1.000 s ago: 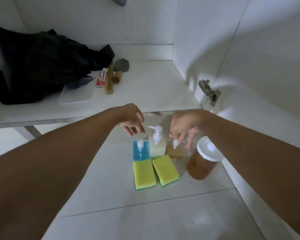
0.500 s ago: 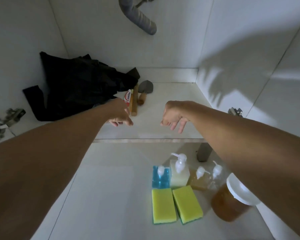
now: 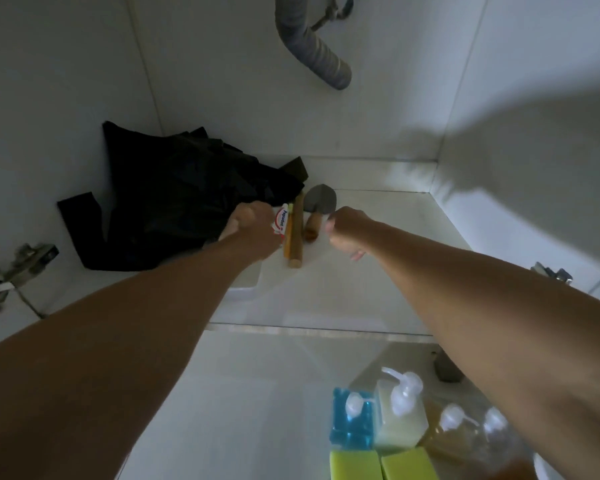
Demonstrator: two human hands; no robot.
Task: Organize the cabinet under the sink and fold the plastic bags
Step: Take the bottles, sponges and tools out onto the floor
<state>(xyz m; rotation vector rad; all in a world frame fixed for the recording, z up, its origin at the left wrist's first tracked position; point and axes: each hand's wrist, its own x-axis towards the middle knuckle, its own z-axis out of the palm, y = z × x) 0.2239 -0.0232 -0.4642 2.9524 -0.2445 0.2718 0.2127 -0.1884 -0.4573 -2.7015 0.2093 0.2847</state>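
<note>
A person is reaching both bare arms into a white cabinet under a sink. Nearest the camera, well short of the fingers, two yellow-green sponges (image 3: 381, 465) are lying in front of four clear plastic pump bottles: one holding blue liquid (image 3: 351, 423), one pale yellow (image 3: 400, 423), one amber (image 3: 445, 441), and one whose contents cannot be made out (image 3: 499, 441). On the shelf beyond, the left hand (image 3: 248, 225) is resting at the edge of a crumpled pile of black plastic bags (image 3: 174, 209), its fingers curled under; whether they are grasping the plastic cannot be told. The right hand (image 3: 343, 230) is hovering with fingers loosely curled and holding nothing. Between the two hands are lying a red-and-white toothpaste tube (image 3: 280, 221), a wooden stick (image 3: 293, 233) and a small grey trowel with a wooden handle (image 3: 317, 209). A grey corrugated drain hose (image 3: 312, 53) is hanging behind. The bags would likely come out best drawn clear in one bunch, leaving the tools undisturbed.
</note>
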